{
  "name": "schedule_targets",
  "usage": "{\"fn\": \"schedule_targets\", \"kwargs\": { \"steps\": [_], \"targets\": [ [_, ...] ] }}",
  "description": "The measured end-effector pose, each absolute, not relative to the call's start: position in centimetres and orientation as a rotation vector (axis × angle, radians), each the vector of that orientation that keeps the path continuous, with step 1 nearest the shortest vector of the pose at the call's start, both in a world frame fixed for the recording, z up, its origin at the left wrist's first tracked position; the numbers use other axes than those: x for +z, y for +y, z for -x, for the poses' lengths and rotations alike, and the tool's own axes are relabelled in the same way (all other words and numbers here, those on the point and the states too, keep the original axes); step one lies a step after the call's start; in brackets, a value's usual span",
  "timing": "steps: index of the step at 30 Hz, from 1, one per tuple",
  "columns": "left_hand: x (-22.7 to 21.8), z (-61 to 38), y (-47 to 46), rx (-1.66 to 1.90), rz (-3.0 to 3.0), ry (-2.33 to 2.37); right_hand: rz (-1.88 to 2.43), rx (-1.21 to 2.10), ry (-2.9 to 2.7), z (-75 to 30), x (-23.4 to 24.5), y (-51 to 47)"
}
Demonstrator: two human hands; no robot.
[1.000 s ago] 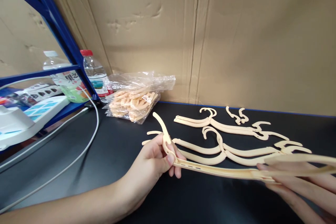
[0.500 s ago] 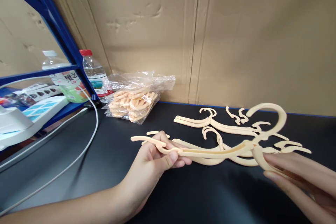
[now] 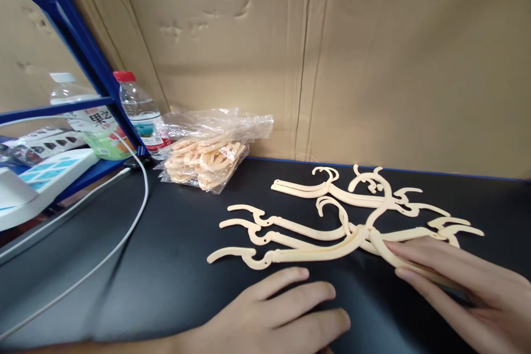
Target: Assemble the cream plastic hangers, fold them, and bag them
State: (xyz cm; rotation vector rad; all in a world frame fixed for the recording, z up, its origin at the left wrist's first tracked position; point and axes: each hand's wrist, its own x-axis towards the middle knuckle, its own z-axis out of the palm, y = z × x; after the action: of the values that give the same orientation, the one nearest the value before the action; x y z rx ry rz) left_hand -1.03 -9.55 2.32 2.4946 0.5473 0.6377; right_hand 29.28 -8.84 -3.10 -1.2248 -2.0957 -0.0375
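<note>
My right hand [image 3: 464, 282] grips one arm of a cream plastic clothes hanger [image 3: 319, 253], whose hook points up and whose left end carries a curved piece. In front of that left arm, my left hand [image 3: 286, 310] holds nothing, its fingers apart and palm toward the table. Right behind the held hanger lie similar hangers [image 3: 307, 227], partly covered by it. Farther back is another hanger group [image 3: 302, 190] with a curved end piece at the right. Small loose curved pieces [image 3: 372, 185] show partly behind the held hanger's hook.
A clear plastic bag [image 3: 203, 160] of cream parts sits at the back left, beside a red-capped bottle [image 3: 141, 113]. A blue shelf frame [image 3: 83, 50] holds a white power strip [image 3: 58, 174]. A white cable [image 3: 136, 215] loops over the black table [image 3: 174, 265]. Cardboard [image 3: 224, 55] stands behind.
My left hand has let go of the hanger's left end and drawn back toward me, fingers spread. The held hanger has shifted left and lower, down near the other hangers.
</note>
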Motion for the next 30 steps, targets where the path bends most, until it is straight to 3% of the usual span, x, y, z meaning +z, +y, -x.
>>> {"fn": "schedule_targets", "kwargs": {
  "steps": [5, 20, 30],
  "targets": [
    [1.6, 1.2, -9.5, 0.555, -2.843, 0.668, 1.156, -0.055, -2.219, -28.6, -2.3, -8.7],
    [-0.2, 2.0, -8.6, 0.521, -2.933, 0.749, 1.285, 0.169, -2.334, -27.8, -0.5, -8.9],
    [-1.1, 1.9, -8.3, 0.573, -3.05, 0.863, 1.397, 0.12, -2.297, -28.2, -0.7, -8.5]
  ]
}}
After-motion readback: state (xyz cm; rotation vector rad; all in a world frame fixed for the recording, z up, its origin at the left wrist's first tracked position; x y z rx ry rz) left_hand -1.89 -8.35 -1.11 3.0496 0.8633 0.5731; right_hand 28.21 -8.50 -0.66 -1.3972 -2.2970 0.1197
